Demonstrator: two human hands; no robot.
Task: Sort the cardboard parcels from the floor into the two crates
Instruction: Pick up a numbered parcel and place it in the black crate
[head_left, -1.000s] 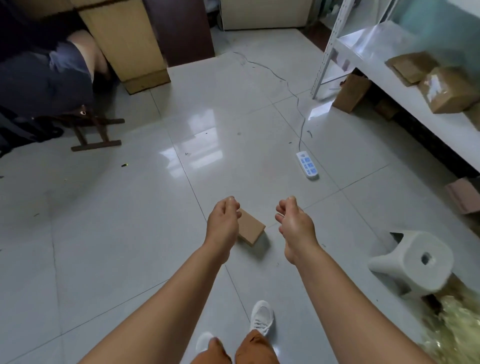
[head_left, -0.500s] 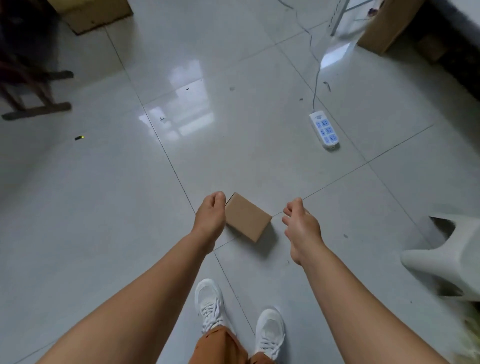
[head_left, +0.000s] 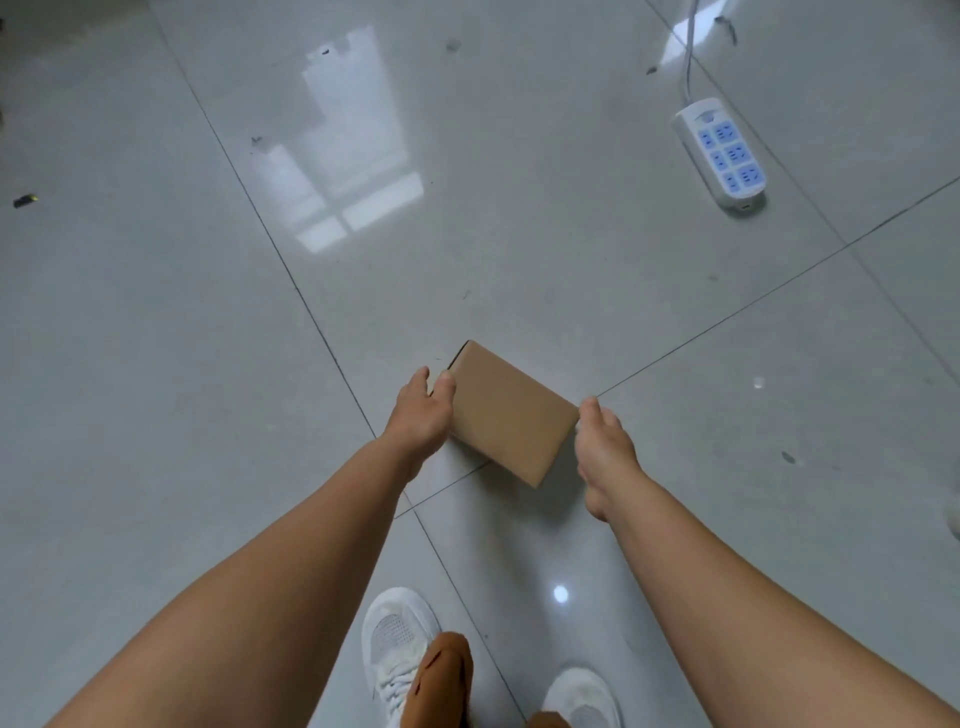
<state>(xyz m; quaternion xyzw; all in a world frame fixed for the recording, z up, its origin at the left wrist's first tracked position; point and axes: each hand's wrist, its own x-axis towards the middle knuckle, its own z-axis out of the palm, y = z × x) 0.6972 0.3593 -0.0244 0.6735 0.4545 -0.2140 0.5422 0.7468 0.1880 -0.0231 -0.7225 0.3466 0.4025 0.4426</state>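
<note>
Small flat brown cardboard parcel (head_left: 506, 410) lying on glossy tile between hands. Left hand (head_left: 422, 410) and right hand (head_left: 605, 447) bracketing opposite ends, fingers touching (grasp not yet closing), readying two-sided lift.

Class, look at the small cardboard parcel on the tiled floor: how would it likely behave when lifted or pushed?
The cardboard parcel keeps crisp edges, so it probably stays stiff. It looks small between the left hand and right hand, so likely light. On the glossy tiled floor, it would probably slide, not roll.

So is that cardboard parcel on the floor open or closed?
Closed: the cardboard parcel shows a smooth, unbroken top with no raised flaps.
</note>
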